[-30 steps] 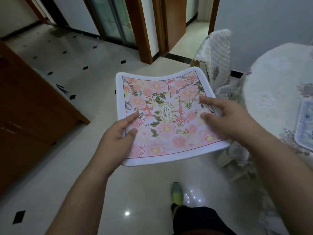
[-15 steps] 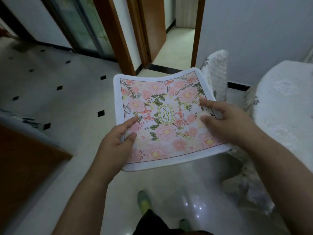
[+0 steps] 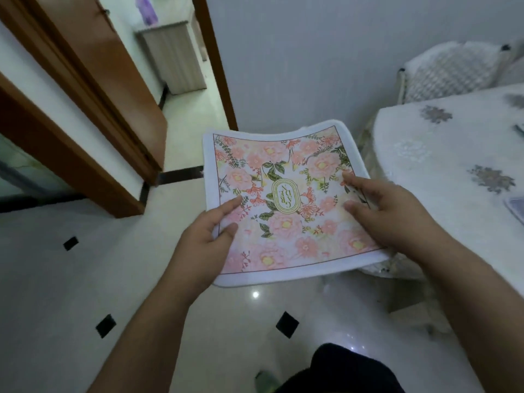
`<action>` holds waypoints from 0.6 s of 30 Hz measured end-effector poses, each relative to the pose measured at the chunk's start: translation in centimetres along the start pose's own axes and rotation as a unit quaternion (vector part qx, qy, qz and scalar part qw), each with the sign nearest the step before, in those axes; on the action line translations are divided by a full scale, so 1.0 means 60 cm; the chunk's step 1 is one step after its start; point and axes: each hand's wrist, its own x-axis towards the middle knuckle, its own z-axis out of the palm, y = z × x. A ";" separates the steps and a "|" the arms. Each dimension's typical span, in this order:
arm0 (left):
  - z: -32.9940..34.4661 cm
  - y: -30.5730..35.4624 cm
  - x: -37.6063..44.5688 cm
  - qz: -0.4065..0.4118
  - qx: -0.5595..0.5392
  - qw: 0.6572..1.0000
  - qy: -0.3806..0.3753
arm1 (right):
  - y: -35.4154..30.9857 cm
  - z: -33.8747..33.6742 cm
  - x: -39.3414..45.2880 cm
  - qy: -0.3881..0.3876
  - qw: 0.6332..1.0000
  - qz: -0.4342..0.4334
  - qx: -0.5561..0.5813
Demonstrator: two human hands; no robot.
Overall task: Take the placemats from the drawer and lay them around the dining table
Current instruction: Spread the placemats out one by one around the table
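The pink floral placemat [image 3: 286, 205] is in the air between both hands, held roughly flat with its printed side up and its far edge curling slightly. A gold oval label sits at its centre and a white border runs round the print. The left hand [image 3: 204, 245] grips the near left edge, thumb on top and fingers underneath. The right hand [image 3: 388, 214] holds the right side, fingers curled over the top face near the edge; what its thumb does below is hidden.

Just to the right of the right hand is the counter [image 3: 442, 177], a dining table under a white cloth with grey flower motifs. At its far right edge, well beyond the right hand, a corner of a blue-toned mat [image 3: 516, 209] appears to lie on the cloth, though too little shows to be sure. Behind the counter stands a chair with a white cover [image 3: 450, 70]. Beyond the left hand are a wooden door [image 3: 113, 89] and an open doorway, and below both hands a pale tiled floor [image 3: 71, 279] with small black diamonds.

Judging from this, the drawer step is finished for this mat, and at least one mat may already be down. This one is not yet placed; it needs carrying over the cloth and laying flat at a free seat.
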 end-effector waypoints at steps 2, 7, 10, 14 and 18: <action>-0.009 0.019 0.079 0.021 0.000 0.999 -0.045 | 0.001 -0.005 0.019 0.042 0.999 0.033 0.004; 0.040 0.065 0.263 0.076 0.021 0.985 -0.152 | 0.045 -0.033 0.078 0.156 0.981 0.109 0.041; 0.095 0.085 0.353 0.114 0.050 0.975 -0.186 | 0.084 -0.033 0.126 0.209 0.967 0.133 0.062; 0.152 0.106 0.459 0.145 0.120 0.958 -0.218 | 0.120 -0.020 0.199 0.246 0.953 0.164 0.064; 0.193 0.126 0.558 0.162 0.153 0.939 -0.263 | 0.137 -0.018 0.242 0.279 0.939 0.186 0.071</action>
